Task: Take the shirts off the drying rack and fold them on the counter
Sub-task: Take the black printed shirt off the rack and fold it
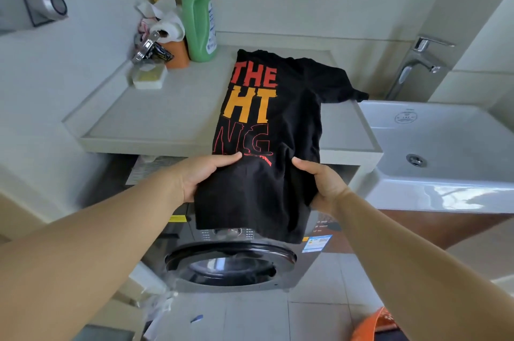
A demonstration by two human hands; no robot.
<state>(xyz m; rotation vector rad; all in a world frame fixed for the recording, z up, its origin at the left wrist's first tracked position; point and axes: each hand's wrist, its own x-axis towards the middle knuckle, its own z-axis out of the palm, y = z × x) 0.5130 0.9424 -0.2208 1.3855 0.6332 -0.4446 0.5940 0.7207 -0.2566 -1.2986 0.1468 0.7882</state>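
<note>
- Black shirt (pixel 267 129) with red and orange lettering, centre of frame, upper part lying flat on the pale counter (pixel 155 118), lower part hanging over the front edge.
- Left hand (pixel 200 174), centre left, gripping the shirt's left edge, thumb on top, fingers curled beneath the cloth.
- Right hand (pixel 322 182), centre right, gripping the opposite edge the same way.
- Long axis running from the hem at bottom centre up to the collar near the back wall; one sleeve spilling right toward the sink (pixel 445 146).
- Both hands level, neither nearer; bulk of the shirt lying away from the grip, so probably a lift and fold forward.
- Washing machine (pixel 230 263) below; green bottle (pixel 199 15) upper centre.
</note>
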